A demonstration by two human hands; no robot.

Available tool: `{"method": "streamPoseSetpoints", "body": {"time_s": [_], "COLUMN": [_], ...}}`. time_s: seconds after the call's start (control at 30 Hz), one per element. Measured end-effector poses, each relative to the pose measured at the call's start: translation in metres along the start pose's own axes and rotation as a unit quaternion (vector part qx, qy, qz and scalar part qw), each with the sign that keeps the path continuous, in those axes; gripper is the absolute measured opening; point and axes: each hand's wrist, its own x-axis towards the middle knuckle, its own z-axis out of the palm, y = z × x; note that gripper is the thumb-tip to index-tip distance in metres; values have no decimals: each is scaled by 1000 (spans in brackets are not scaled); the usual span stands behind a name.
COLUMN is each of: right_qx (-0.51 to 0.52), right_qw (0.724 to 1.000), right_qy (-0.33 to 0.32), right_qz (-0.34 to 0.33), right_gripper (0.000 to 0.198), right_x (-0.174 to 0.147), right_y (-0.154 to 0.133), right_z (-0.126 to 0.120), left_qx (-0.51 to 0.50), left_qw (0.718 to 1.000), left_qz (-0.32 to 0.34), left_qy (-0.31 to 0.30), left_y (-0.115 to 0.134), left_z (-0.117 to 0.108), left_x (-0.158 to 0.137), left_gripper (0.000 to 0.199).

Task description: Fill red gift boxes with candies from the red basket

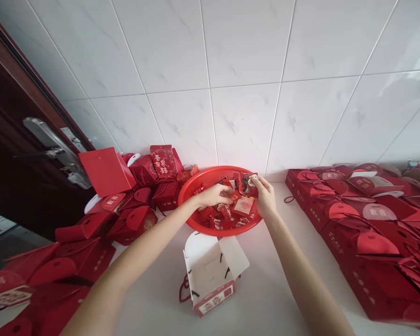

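A red plastic basket (pixel 192 224) holds several small wrapped sweets (pixel 226 212), mostly red, plus a pale pink packet (pixel 244 205). Inside it, my left hand (pixel 215 195) reaches over the sweets with its fingers apart; I see nothing held in them. At the basket's right rim, my right hand (pixel 266 196) pinches a dark red and white wrapped packet (pixel 249 183) between thumb and fingers. In front of the basket stands an open gift box (pixel 210 270), white inside and red outside, with its flaps folded out. Nothing shows inside it, and a dark red cord loop (pixel 184 289) hangs at its left side.
Many closed red gift boxes (pixel 133 221) are piled on the left. More red boxes (pixel 339 233) stand in rows on the right. Behind is a tiled wall (pixel 245 121); a dark door with a metal handle (pixel 52 144) is at the left. Everything rests on a white tabletop (pixel 262 289).
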Motion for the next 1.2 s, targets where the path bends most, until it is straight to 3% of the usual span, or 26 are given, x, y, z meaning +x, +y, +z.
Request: {"method": "streamPoseSetpoints", "body": {"time_s": [0.13,0.33,0.43,0.57,0.63,0.77,0.97,1.07,1.2], "right_qx": [-8,-95,-138,-171,-192,-223,-293,-333,-345], "right_qw": [1000,994,984,968,957,925,883,855,804], "right_qy": [-5,-41,-107,-181,-220,-307,-361,-391,-483], "right_qz": [-12,-37,-18,-2,-4,-24,-65,-73,-24], "right_gripper": [33,34,34,34,36,34,29,29,21], "right_x": [1,-2,-12,-32,-43,-64,-82,-90,-98], "right_y": [4,1,-12,-35,-43,-47,-45,-46,-47], "right_z": [-1,-1,4,17,24,36,46,49,51], "left_qx": [-108,-100,-33,112,169,249,267,245,204], "left_qw": [992,987,995,992,985,966,939,946,962], "left_qz": [-4,12,20,36,25,-49,-214,-201,-160], "left_qy": [65,128,87,-48,-38,47,-25,-60,-81], "left_y": [2,21,37,62,71,77,74,68,60], "left_z": [1,3,-2,-7,-6,-3,7,5,-1], "left_x": [-9,-42,-73,-118,-137,-162,-177,-180,-183], "left_gripper": [38,42,36,26,28,28,36,33,29]}}
